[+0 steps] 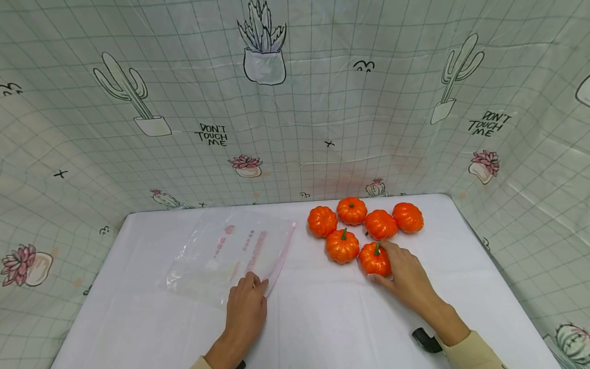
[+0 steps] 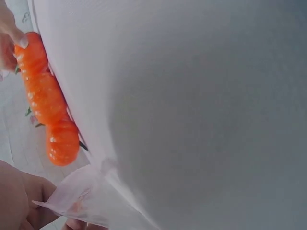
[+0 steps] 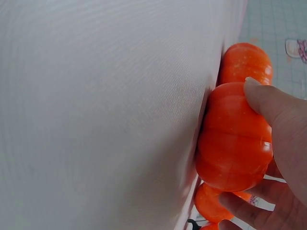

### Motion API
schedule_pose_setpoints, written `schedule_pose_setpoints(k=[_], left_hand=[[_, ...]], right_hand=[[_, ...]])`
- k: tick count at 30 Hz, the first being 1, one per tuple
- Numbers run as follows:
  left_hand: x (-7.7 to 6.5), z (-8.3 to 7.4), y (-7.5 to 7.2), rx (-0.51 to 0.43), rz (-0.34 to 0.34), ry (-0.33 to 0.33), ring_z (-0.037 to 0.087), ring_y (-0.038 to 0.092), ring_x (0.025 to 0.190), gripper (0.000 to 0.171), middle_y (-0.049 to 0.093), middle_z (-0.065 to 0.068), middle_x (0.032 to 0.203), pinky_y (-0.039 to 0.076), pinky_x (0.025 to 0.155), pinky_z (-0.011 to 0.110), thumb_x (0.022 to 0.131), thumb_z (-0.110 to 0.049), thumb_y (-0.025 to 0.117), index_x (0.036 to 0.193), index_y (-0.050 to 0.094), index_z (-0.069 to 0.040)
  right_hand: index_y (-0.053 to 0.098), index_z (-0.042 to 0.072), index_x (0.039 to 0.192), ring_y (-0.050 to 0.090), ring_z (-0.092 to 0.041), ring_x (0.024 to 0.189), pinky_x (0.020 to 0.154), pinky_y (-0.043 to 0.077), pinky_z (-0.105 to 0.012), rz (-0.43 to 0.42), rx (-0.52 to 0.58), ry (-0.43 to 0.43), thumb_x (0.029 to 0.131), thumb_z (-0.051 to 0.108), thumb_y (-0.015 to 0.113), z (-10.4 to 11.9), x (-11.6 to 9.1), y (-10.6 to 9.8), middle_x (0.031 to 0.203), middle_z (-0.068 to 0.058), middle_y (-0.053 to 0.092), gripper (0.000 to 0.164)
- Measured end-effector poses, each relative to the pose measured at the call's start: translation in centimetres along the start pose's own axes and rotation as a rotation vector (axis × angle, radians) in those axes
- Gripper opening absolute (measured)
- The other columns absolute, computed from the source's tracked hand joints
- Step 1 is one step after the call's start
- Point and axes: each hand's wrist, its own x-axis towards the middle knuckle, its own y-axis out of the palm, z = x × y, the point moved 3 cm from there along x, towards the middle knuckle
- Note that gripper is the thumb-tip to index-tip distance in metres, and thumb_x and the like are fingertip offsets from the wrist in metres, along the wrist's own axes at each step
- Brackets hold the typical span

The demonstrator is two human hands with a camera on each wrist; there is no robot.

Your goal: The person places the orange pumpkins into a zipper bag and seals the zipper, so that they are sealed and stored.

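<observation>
Left of the frame's centre we see a clear plastic bag (image 1: 212, 256); at lower centre, the left hand (image 1: 246, 310) pinches its edge. Right of centre we find five orange pumpkins (image 1: 342, 246) close together; below these, the right hand (image 1: 409, 277) grips a sixth pumpkin (image 1: 373, 261).

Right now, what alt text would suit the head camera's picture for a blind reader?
A person's right hand grips an orange pumpkin near five others on a white table, while the left hand holds the edge of a clear plastic bag. A cactus-print backdrop is behind.
</observation>
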Motion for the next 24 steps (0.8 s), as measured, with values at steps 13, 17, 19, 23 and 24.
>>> schedule_pose_setpoints(k=[13,17,19,23,24], left_hand=[[0.21,0.35,-0.25,-0.030,-0.012,-0.068,0.041,0.064,0.116,0.044,0.071,0.019,0.123,0.051,0.101,0.059,0.072,0.015,0.070,0.116,0.075,0.011],[0.23,0.62,-0.18,-0.021,0.009,-0.083,0.040,0.061,0.121,0.047,0.071,0.016,0.126,0.045,0.108,0.060,0.071,0.011,0.079,0.119,0.075,0.009],[0.26,0.75,-0.14,-0.019,0.003,-0.073,0.040,0.059,0.123,0.051,0.071,0.014,0.126,0.042,0.111,0.062,0.069,0.009,0.084,0.119,0.075,0.007],[0.29,0.93,-0.15,-0.016,-0.019,-0.045,0.042,0.057,0.130,0.058,0.070,0.012,0.125,0.037,0.114,0.069,0.066,0.006,0.090,0.122,0.075,0.005],[0.30,0.97,-0.14,-0.013,-0.025,-0.036,0.042,0.057,0.132,0.059,0.070,0.012,0.125,0.036,0.114,0.070,0.066,0.005,0.091,0.123,0.075,0.005]], right_hand=[[0.048,-0.008,0.143,0.061,-0.046,0.117,0.102,0.048,-0.066,0.000,0.001,0.003,0.080,0.027,0.094,-0.04,0.00,0.00,0.139,-0.027,0.060,0.085],[0.048,-0.008,0.143,0.061,-0.046,0.117,0.102,0.048,-0.066,0.002,0.002,0.003,0.080,0.027,0.094,-0.06,0.00,0.03,0.139,-0.027,0.060,0.085],[0.048,-0.008,0.143,0.061,-0.046,0.118,0.102,0.048,-0.066,0.001,0.003,0.001,0.080,0.027,0.093,-0.08,0.00,0.03,0.139,-0.027,0.060,0.085],[0.049,-0.008,0.143,0.061,-0.047,0.118,0.103,0.047,-0.066,-0.008,0.010,0.000,0.080,0.027,0.094,-0.15,0.00,0.00,0.139,-0.027,0.060,0.085],[0.049,-0.008,0.143,0.061,-0.047,0.118,0.103,0.047,-0.066,-0.010,0.013,-0.001,0.080,0.026,0.094,-0.14,-0.01,0.01,0.139,-0.027,0.061,0.085]])
